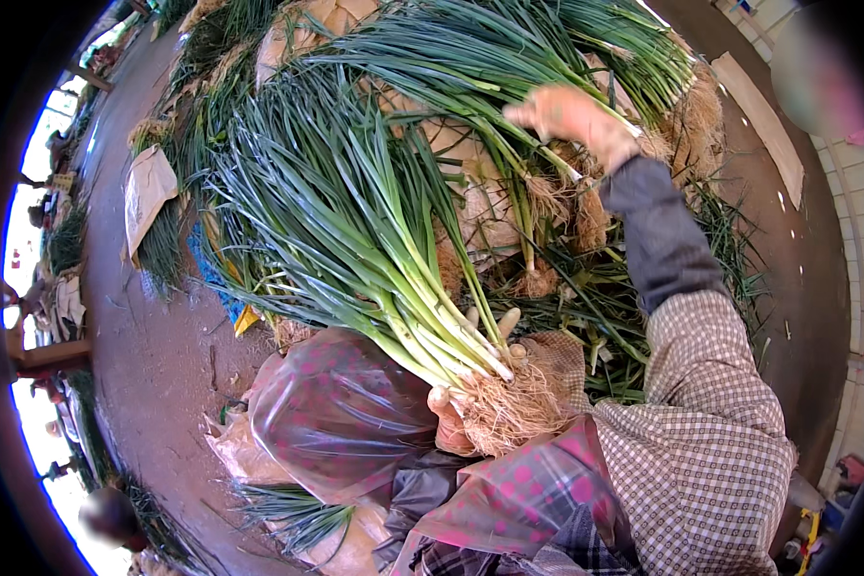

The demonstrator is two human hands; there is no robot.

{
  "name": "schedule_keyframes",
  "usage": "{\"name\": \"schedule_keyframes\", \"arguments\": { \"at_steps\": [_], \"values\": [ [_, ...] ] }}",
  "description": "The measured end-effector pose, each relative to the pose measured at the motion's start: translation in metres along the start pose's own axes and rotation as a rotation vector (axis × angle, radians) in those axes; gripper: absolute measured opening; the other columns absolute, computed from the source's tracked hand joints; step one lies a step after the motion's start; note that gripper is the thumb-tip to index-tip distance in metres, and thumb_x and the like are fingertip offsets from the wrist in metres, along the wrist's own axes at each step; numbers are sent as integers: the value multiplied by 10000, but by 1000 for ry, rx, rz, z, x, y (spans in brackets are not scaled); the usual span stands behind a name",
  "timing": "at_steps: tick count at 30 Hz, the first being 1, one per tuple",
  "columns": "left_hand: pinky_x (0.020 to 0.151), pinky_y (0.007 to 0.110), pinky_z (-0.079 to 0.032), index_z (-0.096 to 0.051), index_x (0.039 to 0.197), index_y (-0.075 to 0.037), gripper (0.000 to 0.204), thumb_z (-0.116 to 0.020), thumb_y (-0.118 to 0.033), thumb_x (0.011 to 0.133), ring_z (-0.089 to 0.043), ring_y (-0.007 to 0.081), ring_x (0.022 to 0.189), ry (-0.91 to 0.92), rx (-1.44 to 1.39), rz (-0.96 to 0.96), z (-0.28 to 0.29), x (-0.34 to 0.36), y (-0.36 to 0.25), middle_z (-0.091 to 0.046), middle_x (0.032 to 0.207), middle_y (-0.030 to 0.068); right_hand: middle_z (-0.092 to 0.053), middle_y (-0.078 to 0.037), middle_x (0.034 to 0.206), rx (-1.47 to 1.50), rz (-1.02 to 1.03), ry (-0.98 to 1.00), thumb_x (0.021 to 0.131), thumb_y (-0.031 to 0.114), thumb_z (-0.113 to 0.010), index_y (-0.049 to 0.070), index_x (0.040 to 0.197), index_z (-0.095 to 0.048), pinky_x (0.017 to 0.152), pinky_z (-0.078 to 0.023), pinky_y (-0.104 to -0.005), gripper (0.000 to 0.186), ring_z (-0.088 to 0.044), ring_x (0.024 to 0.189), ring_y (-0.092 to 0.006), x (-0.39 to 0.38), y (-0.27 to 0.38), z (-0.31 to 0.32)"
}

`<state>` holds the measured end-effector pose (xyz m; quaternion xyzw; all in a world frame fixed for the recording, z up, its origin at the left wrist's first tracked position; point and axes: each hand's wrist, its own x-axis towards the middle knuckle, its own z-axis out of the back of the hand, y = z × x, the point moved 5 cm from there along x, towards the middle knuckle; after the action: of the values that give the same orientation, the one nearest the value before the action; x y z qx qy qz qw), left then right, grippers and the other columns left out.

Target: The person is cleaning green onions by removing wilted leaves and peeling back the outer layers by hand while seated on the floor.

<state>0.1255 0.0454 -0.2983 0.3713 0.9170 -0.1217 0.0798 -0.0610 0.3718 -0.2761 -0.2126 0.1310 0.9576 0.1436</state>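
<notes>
My left hand [450,422] is closed round a bunch of green onions [403,259] near its white ends and brown roots, just above my lap. The leaves fan away from me to the upper left, and the roots partly cover the fingers. My right hand [581,120] is stretched out over the pile of green onions [442,53], palm down. Its slightly blurred fingers point left, apart, against loose stalks; nothing is plainly gripped. Single green onions with roots [538,278] lie below that hand.
Trimmed leaves [610,350] litter the ground beside my knee. A cardboard strip [758,125] lies on the floor at the right. Brown paper [151,197] covers part of another heap at the left. A few green onions [302,509] rest on sacking by my left leg.
</notes>
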Motion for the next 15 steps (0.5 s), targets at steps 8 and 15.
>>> {"name": "schedule_keyframes", "arguments": {
  "at_steps": [8,15],
  "values": [
    [739,354,-433,-477,1207,-32,627,-643,-270,652,-524,213,850,8,124,85,27,38,23,-567,1045,95,-533,-23,650,54,-142,75,973,502,-386,177,998,-674,508,-456,-319,436,-506,560,-149,-56,-17,-136],
    [858,387,-513,-471,1179,138,662,-588,-323,719,-608,275,919,-221,530,146,73,50,25,-582,1086,199,-657,-79,742,851,406,-53,951,448,-497,79,1016,-699,593,-511,-313,426,-617,640,-130,-198,16,-173]
  ]
}}
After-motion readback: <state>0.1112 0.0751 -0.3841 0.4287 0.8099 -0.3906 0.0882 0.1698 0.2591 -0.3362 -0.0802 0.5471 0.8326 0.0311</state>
